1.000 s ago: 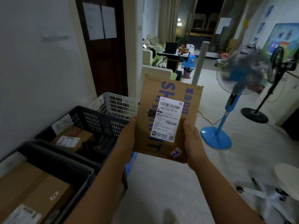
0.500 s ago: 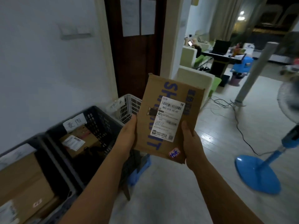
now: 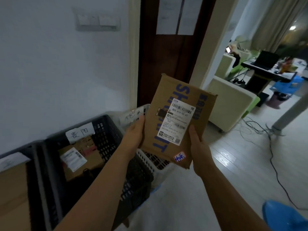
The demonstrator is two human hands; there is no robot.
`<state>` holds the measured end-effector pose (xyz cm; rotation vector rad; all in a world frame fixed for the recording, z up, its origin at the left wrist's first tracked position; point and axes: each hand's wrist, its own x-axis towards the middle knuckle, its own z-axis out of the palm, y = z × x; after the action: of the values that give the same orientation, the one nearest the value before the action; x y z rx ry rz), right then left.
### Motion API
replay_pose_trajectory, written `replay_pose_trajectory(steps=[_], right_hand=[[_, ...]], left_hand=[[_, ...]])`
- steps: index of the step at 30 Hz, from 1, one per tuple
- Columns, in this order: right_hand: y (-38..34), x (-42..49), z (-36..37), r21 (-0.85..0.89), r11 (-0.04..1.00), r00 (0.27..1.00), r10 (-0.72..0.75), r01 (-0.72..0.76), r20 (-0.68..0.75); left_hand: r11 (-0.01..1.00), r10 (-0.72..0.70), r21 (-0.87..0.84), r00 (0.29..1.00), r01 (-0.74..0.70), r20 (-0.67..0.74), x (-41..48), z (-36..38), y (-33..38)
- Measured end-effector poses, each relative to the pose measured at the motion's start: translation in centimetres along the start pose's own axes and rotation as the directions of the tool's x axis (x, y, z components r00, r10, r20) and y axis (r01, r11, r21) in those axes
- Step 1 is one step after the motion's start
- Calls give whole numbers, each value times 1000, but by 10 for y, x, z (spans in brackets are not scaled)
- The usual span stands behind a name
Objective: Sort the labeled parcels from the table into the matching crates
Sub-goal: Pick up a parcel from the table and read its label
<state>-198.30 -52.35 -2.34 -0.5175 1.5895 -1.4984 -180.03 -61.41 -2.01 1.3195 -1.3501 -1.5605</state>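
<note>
Crates come first: I count three along the wall, the nearest dark crate (image 3: 30, 189), the middle dark crate (image 3: 108, 134) and the white crate (image 3: 150, 161) furthest from me. Each carries one handwritten tag, so three tags, but I can't make out their writing with any certainty. Each dark crate has a cardboard box lying in it; my arms and the parcel hide most of the white one's inside.

One parcel (image 3: 155, 130), flat brown cardboard, is up in the air in front of me, tilted, above the white crate. My left hand (image 3: 133, 135) grips its left edge and my right hand (image 3: 200, 152) its right edge, thumbs on the front, fingers hidden behind. It bears one printed shipping label (image 3: 177, 121) and one small handwritten sticker (image 3: 179, 157).

I judge this the matching step: reading the sticker against the tags. Next comes lowering the parcel into the crate that agrees, then letting go with both hands.
</note>
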Motion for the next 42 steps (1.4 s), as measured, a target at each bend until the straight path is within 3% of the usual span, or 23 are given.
replay_pose_trajectory(steps=[10,18,28,38,42], right_hand=[[15,96,46,-120,991,998,56,-55,3],[29,194,77,-201,964,979,190,-172,75],[78,294,97,-158,891,872,451,-426,193],[111,310,126,-257,814,770,578,-521,270],[126,319,131,-277,802,762,593,-529,260]], left_hand=[[982,-14,188,998,26,-65,104,-20,14],[929,18,369,996,16,-89,186,-24,6],[781,-140,596,983,185,-122,305,-22,-37],[726,-164,652,976,217,-142,339,-55,-70],[719,-183,660,976,217,-121,349,-61,-85]])
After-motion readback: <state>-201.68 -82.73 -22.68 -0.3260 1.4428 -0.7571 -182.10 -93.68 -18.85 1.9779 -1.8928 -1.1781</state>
